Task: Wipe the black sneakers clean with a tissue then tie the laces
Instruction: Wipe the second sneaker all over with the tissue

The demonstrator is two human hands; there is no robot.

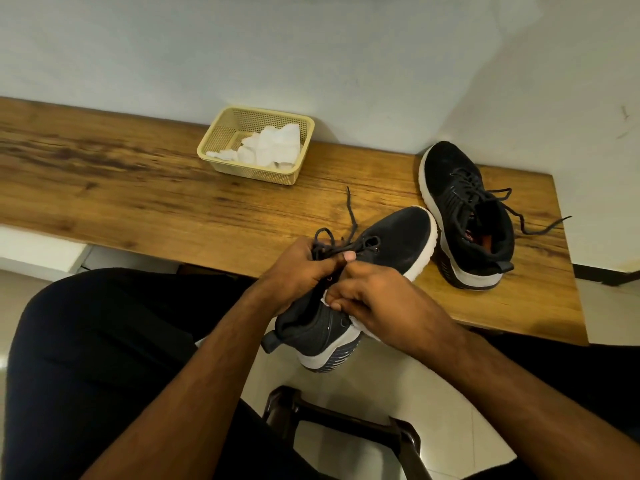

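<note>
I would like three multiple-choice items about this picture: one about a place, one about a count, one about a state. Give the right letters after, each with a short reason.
1. Where do the spare tissues lie?
A. in the basket
B. on the floor
C. inside a sneaker

2. How many black sneakers show?
A. one
B. two
C. three

3. How are the laces of the sneaker on the table?
A. tied in a bow
B. removed
C. loose

Answers:
1. A, white tissues fill the beige basket by the wall.
2. B, one stands on the table, the held sneaker is in the left hand and right hand.
3. C, its ends trail over the wood.
</note>
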